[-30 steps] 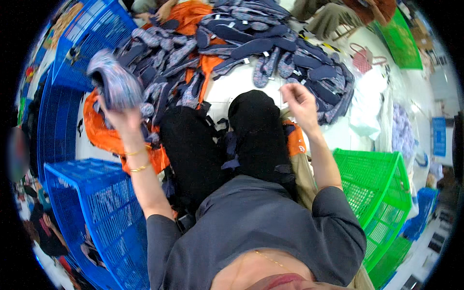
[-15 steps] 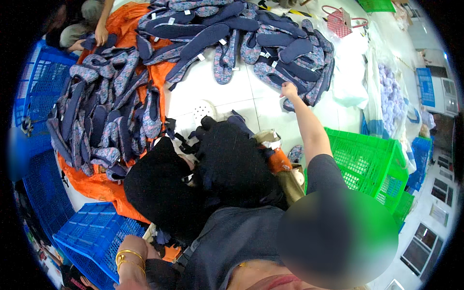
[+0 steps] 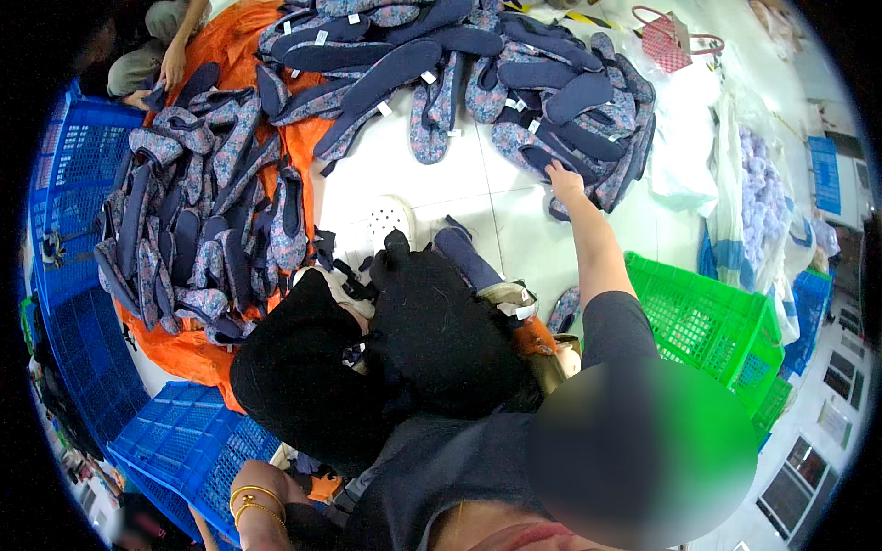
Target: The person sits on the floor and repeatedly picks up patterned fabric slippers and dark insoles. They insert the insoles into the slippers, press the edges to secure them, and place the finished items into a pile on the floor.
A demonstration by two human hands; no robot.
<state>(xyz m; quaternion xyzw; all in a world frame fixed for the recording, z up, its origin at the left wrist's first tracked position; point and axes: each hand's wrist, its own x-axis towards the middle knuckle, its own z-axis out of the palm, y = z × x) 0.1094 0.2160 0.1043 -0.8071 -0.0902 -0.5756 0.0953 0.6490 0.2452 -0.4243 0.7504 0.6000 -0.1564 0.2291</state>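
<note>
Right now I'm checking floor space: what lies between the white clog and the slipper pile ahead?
Bare white tile floor separates the white clog from the slipper pile, seen in the head view.

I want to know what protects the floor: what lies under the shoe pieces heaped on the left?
Under the left heap of shoe pieces lies an orange sheet, showing at its edges and through gaps. The floor beneath the sheet is covered.
</note>
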